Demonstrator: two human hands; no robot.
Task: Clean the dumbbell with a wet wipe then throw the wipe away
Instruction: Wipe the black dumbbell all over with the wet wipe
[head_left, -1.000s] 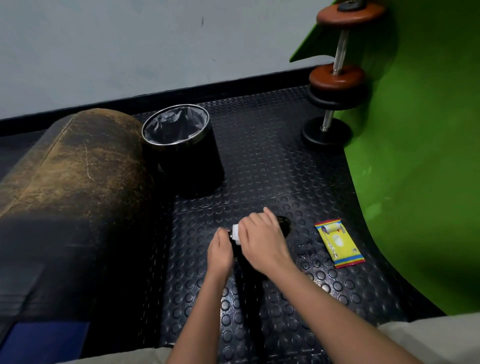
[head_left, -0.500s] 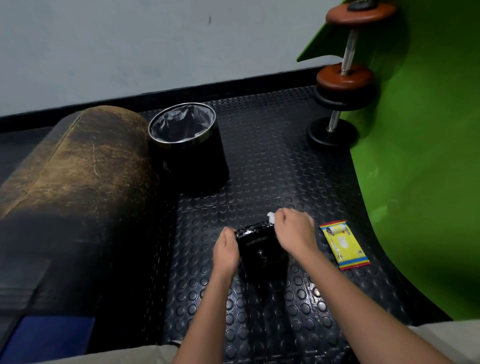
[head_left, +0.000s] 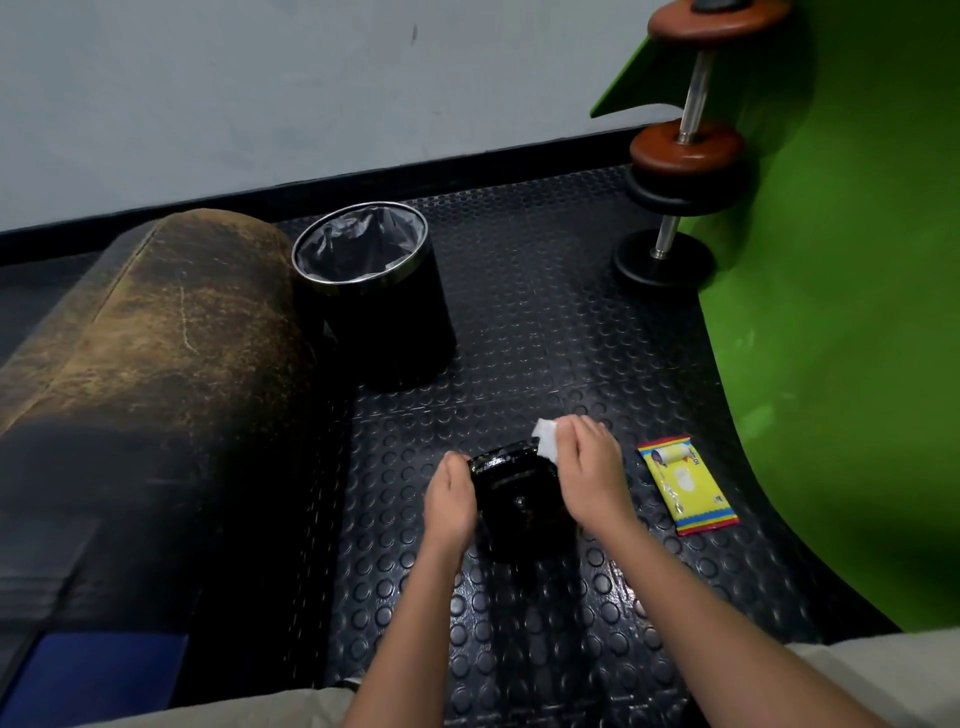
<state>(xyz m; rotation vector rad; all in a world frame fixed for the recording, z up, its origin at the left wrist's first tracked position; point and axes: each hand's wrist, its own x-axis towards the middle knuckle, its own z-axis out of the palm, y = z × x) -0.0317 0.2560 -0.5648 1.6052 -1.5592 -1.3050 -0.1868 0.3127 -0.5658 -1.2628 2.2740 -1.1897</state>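
Observation:
A black dumbbell (head_left: 517, 493) stands on end on the studded rubber floor between my hands, its top face glossy. My left hand (head_left: 451, 496) grips its left side. My right hand (head_left: 592, 475) holds a white wet wipe (head_left: 546, 441) against the dumbbell's upper right edge. The lower part of the dumbbell is lost in shadow. A black waste bin (head_left: 374, 296) with a grey liner stands open behind and to the left.
A yellow wet-wipe packet (head_left: 685, 483) lies on the floor right of my right hand. A worn brown padded bench (head_left: 145, 364) runs along the left. Two adjustable dumbbells (head_left: 685, 156) lean against a green curved panel (head_left: 841, 338) at the right.
My right hand has slid the wipe from the top of the dumbbell to its upper right edge. The left hand has kept its hold on the left side.

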